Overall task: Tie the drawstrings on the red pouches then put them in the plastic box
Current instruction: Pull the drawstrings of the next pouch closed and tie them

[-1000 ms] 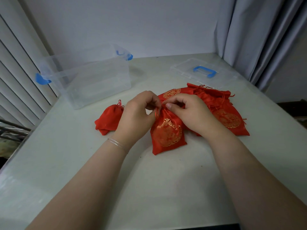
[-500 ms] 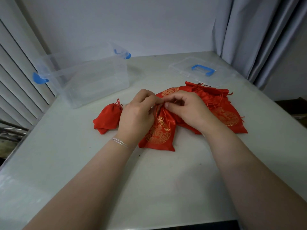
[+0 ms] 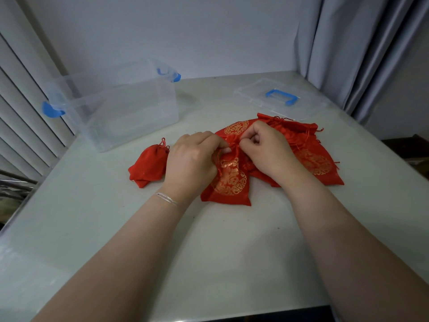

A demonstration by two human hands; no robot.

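While plastic box [image 3: 120,108] sits empty, hands tie pouch [image 3: 229,182]

A pale tabletop [image 3: 232,252] carried everything. At ten o'clock stood a clear plastic box [image 3: 120,112] with blue latches, open-topped. At two o'clock its clear lid [image 3: 278,98] lay flat, blue handle up. Dead centre sat a gold-printed red pouch [image 3: 228,182]; a heap of red pouches [image 3: 311,156] spread just beside it toward three o'clock, and a cinched red pouch [image 3: 148,167] lay at nine.

No readable text; gold motifs on pouches [image 3: 228,182] illegible.
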